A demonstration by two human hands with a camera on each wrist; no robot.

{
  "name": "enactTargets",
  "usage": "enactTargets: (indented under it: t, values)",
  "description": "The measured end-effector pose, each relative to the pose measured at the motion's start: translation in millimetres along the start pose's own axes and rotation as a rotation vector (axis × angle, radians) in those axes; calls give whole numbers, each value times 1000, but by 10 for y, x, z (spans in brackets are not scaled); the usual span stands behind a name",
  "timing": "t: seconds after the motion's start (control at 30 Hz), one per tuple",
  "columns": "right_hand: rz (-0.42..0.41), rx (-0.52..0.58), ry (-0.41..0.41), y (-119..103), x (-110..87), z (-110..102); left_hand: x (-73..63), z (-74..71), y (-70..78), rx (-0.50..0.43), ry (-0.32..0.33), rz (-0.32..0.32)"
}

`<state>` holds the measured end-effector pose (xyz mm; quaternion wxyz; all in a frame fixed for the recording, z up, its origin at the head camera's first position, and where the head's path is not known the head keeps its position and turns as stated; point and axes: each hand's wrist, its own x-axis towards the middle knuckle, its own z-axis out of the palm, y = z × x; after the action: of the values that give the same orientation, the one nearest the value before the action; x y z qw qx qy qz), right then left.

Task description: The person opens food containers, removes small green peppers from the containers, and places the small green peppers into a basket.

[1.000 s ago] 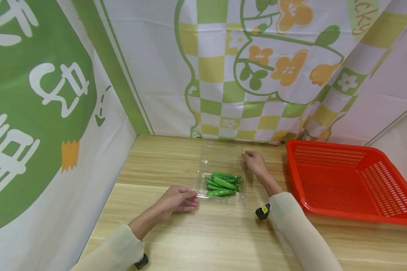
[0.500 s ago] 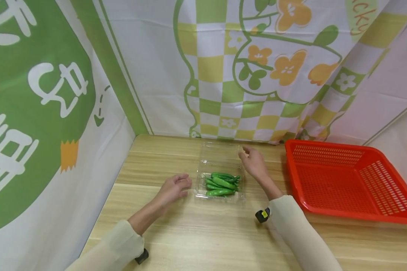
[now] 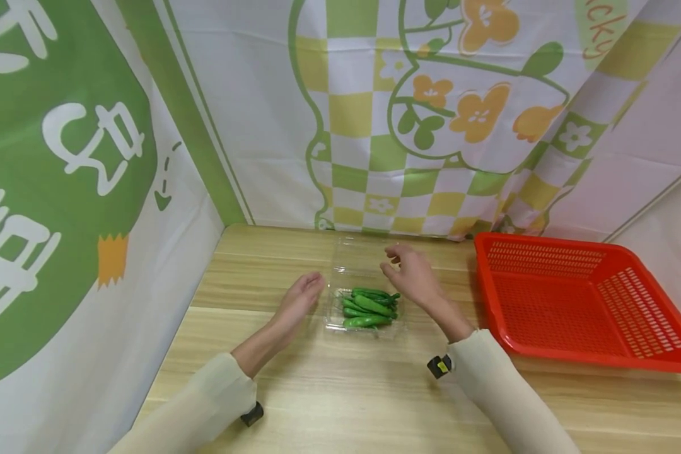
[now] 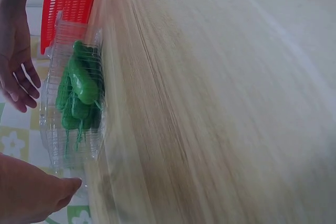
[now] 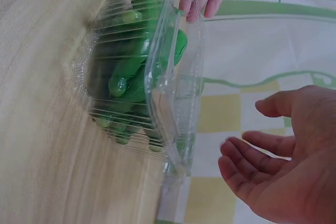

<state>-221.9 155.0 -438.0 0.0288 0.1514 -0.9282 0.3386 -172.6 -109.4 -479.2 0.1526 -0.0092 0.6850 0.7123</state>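
Observation:
A clear plastic clamshell box (image 3: 333,318) lies on the table with its lid (image 3: 354,255) laid back toward the curtain. Several green chili peppers (image 3: 371,306) fill its near half; in the right wrist view the peppers (image 5: 128,72) show through the ribbed wall. My left hand (image 3: 301,299) hovers beside the box's left side, fingers extended, holding nothing. Over the right part of the lid is my right hand (image 3: 413,276), its fingers loosely bent and apart; the right wrist view shows the right hand (image 5: 283,156) with nothing in its grasp.
To the right stands a red plastic basket (image 3: 490,302) with perforated walls, on the wooden table (image 3: 340,397). A patterned curtain (image 3: 352,113) hangs along the table's back edge, and a green and white cloth (image 3: 193,265) borders the left side.
My left hand has let go of the box's front left corner and moved back along its left side. My right hand has shifted left from the lid's right edge to above the lid.

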Motion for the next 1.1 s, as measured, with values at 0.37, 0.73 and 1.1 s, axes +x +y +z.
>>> enactTargets:
  t: [0.37,0.73,1.1]
  values:
    - [-131,-171,-201,-146,-90,25,142,111,-50,-36,22,-30]
    - [-217,-315,-304,-196,-181,133,214,193,-69,-83,-7,-19]
    - [-266,-336,-269,-138,-196,247,264,238,-112,-112,-1,-68]
